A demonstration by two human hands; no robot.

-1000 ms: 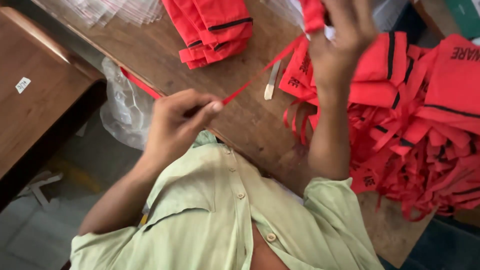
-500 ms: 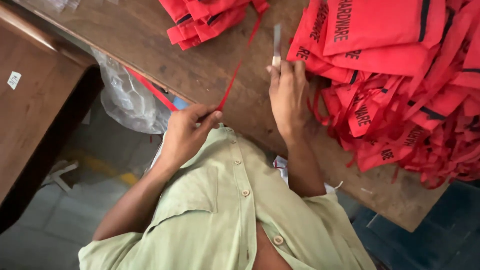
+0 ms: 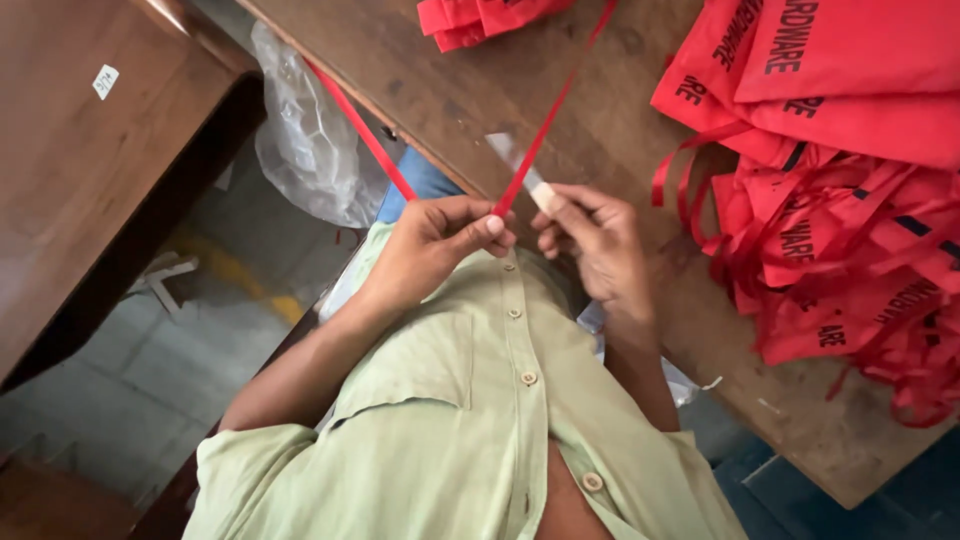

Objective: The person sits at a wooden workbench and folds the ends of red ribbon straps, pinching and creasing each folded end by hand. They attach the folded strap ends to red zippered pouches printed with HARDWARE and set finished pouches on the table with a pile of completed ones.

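A thin red ribbon (image 3: 540, 135) is pinched at its fold between the pressed-together fingers (image 3: 478, 226) of the left hand (image 3: 432, 245), at centre frame. A small flat blade-like tool (image 3: 528, 176) is held by the loosely curled right hand (image 3: 597, 240), just beside it. The ribbon is judged light, soft and limp, best gripped near the fold. Red cloth bags (image 3: 840, 160) are heaped on the wooden surface (image 3: 620, 110) at the right.
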